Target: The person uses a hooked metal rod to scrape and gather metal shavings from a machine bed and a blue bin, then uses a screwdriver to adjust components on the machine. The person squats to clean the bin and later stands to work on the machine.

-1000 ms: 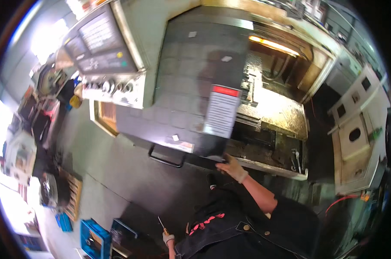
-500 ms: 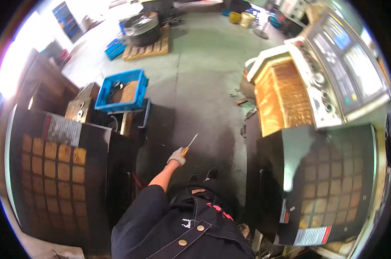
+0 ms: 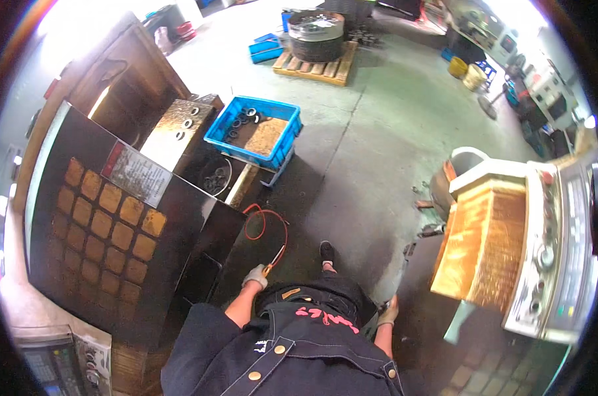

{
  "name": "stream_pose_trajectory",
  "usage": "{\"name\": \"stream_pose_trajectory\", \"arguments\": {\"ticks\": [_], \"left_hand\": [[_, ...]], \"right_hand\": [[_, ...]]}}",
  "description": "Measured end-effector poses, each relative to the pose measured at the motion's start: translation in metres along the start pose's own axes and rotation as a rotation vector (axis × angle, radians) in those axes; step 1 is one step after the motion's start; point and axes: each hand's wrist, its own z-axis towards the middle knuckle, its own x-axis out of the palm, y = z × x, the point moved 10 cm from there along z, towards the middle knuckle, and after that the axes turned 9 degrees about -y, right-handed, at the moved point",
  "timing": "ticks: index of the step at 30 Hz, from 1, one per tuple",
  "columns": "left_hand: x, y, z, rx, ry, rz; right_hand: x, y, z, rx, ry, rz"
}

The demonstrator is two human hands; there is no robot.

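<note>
My left hand (image 3: 255, 276), in a pale work glove, is closed around a yellow-handled tool (image 3: 266, 270) with a thin metal shaft pointing up and forward. Close by the shaft, a red hose (image 3: 285, 231) loops out from the left machine's dark door (image 3: 140, 257). My right hand (image 3: 389, 311), partly gloved, hangs low beside my right thigh, next to the right-hand machine. Its fingers look curled around a small dark thing that I cannot make out.
Ahead on the left, a blue crate (image 3: 279, 148) holds several dark rings and a brown sheet. Metal rings (image 3: 187, 123) sit on a block beside it. A control panel (image 3: 550, 251) with an oily tray (image 3: 477, 241) juts in on the right. Farther off, a drum (image 3: 315, 43) stands on a pallet (image 3: 335, 69).
My view has turned left and I have stepped forward. My left hand with the tool has drawn nearer my body. My right hand has come into view, and the red hose now shows clearly.
</note>
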Motion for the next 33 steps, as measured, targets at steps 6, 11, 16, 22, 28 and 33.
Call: {"name": "stream_pose_trajectory", "arguments": {"ticks": [6,11,16,22,28,33], "left_hand": [[-0.055,0.033,-0.029,-0.315,-0.077,-0.02],[-0.072,0.048,-0.053,-0.503,-0.241,-0.176],[-0.03,0.095,-0.127,-0.841,-0.327,-0.263],[0.027,0.103,-0.191,-1.024,-0.399,-0.43],[0.102,0.142,-0.175,-1.129,-0.412,-0.47],[0.096,0.16,-0.16,-0.926,-0.432,-0.183]], "right_hand": [[0.18,0.095,0.018,0.06,0.319,-0.058],[0.338,0.108,0.02,0.031,0.673,-0.312],[0.469,0.091,-0.087,0.05,1.053,-0.678],[0.526,0.006,-0.25,0.358,1.555,-0.929],[0.569,-0.058,-0.339,-0.098,1.742,-1.249],[0.628,-0.078,-0.382,-0.143,1.668,-1.186]]}}
